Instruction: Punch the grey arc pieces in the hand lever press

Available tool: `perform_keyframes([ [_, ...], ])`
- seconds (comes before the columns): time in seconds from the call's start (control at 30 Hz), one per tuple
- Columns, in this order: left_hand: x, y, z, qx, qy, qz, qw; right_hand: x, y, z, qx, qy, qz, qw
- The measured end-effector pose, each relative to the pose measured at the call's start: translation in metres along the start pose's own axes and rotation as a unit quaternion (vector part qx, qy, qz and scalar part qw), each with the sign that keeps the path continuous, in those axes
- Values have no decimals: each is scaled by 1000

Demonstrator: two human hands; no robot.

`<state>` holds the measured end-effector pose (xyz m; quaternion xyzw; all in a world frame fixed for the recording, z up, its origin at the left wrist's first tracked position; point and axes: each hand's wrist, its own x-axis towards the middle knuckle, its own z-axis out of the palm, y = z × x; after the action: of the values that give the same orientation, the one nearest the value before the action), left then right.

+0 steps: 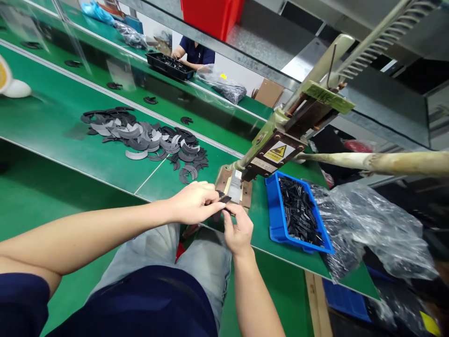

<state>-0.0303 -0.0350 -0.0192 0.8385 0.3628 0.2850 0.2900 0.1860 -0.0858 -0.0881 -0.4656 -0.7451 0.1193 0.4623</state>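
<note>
My left hand (198, 202) is closed on a dark curved plastic part (224, 198), thumb and fingers pinching it at the front of a hand press (228, 180). My right hand (239, 229) meets it from the other side, its thumb and forefinger pinched at the part's near end. How much of the part lies behind the fingers is hidden. To the left, a heap of grey and black crescent-shaped parts (140, 135) is spread on the green table (105, 164). A blue bin (272, 208) full of small black pieces stands right of the press.
The press's long lever (368, 161) reaches out to the right above clear plastic bags (382, 224). Behind the table, several black parts lie along a green conveyor (133, 96). A person (198, 55) sits beyond at a black tray (170, 68). A red bin (210, 18) is overhead.
</note>
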Motion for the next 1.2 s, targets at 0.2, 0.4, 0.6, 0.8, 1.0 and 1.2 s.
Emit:
perform_keyframes([
  [0.2, 2, 4, 9, -70, -19, -64, 995, -2, 4, 0, 2, 0, -5, 1000],
  [0.4, 2, 4, 18, -150, -32, -109, 982, -12, 7, 1, 28, 10, 1, 1000],
  [0.6, -2, -3, 26, -294, -97, -161, 937, -26, 3, -3, 67, 55, 17, 996],
  [0.8, 1, 0, 31, -461, -134, -172, 860, -23, 9, -13, 90, 67, -12, 994],
  [1.0, 40, -53, 14, -315, -66, -170, 931, -32, 30, -33, 66, 81, 59, 993],
  [1.2, 154, -123, -36, 220, 10, -140, 965, -55, 42, -80, -29, 76, 104, 991],
])
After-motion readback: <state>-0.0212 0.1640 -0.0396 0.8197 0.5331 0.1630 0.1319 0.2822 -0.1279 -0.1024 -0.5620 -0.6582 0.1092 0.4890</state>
